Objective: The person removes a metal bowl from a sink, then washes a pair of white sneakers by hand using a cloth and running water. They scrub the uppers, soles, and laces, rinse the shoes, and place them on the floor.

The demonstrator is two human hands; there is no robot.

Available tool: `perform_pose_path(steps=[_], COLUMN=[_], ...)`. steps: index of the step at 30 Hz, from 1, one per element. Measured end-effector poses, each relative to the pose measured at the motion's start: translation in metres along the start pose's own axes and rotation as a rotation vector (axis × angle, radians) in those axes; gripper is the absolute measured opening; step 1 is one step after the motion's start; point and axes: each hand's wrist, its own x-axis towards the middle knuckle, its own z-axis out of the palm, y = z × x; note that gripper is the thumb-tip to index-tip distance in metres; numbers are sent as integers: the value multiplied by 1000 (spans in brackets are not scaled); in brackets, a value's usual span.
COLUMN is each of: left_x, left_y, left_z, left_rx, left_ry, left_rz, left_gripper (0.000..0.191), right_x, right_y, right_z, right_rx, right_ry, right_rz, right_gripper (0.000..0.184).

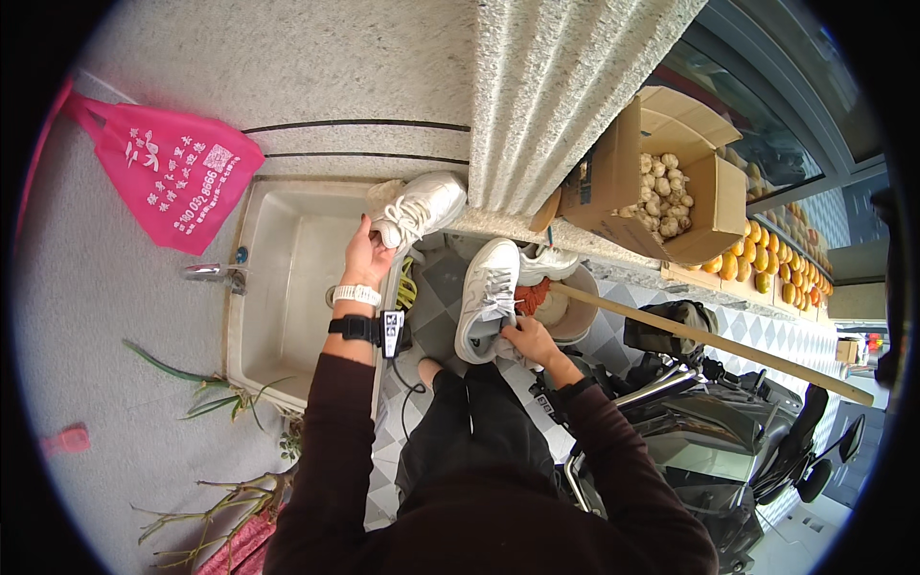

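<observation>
My left hand grips the near end of a laced white sneaker at the back right corner of a white ceramic sink. To the right, my right hand grasps the collar of another white sneaker, which hangs above the floor with its opening towards me. A pale, soft piece shows below those fingers; whether it is cloth or lining I cannot tell. Behind this shoe, a further white sneaker rests at the rim of a bucket, partly hidden.
A mop's wooden handle slants right from the bucket. At right stands a parked motorcycle. A cardboard box of garlic and rows of orange-yellow fruit line the ledge. A tap and a pink bag are left.
</observation>
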Motion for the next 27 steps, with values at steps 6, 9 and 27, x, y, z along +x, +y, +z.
perform_pose_path(steps=[6,9,27], left_x=[-120,-192,-237], left_y=[-5,-22,-15], left_z=[-51,-79,-212], left_rx=[364,425,849], left_ry=[-52,-375,77], left_rz=[170,-38,525], left_gripper=[29,24,38], right_x=[-23,-31,-1], right_y=[-23,-48,-181], right_z=[-10,-3,204], right_rx=[-106,-180,-501], right_ry=[-101,-146,-296], right_rz=[-76,-192,-460], right_gripper=[36,31,39])
